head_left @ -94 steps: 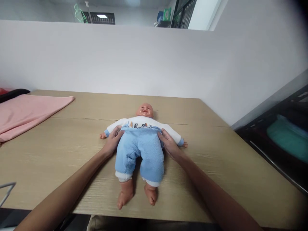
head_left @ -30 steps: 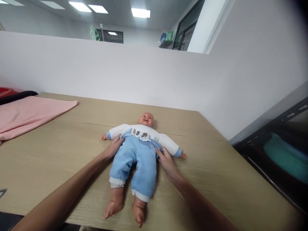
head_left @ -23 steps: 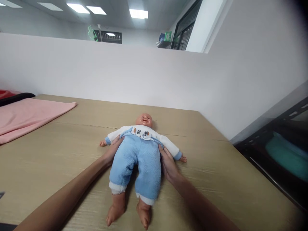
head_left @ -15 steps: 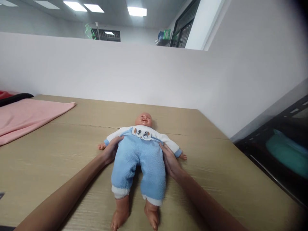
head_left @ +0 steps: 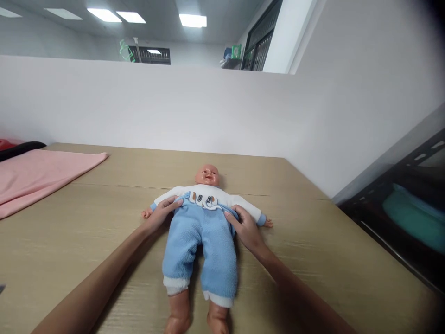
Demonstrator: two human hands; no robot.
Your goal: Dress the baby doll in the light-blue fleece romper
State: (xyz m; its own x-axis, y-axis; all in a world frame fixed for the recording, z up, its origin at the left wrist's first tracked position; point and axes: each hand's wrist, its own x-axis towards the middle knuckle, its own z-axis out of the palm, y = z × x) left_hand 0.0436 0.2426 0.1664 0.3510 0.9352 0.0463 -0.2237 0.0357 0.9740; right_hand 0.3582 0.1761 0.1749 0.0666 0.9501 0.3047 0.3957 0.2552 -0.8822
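A baby doll [head_left: 207, 176] lies face up on the wooden table [head_left: 86, 232], head away from me. It wears a white top and fluffy blue trousers [head_left: 203, 246] with a bib at the chest. My left hand [head_left: 160, 214] grips the trousers' waistband on the doll's left side as I see it. On the other side my right hand [head_left: 245, 226] pinches the waistband. The doll's bare feet reach the bottom edge of the picture.
A pink cloth [head_left: 38, 176] lies spread at the table's far left. A white partition wall [head_left: 174, 106] runs along the table's back edge. To the right stands a dark rack [head_left: 399, 204] holding something teal [head_left: 417, 218].
The doll has been shifted and straightened on the table, sliding slightly towards me. Both hands have stayed at its waist and now sit higher, at the waistband by the bib.
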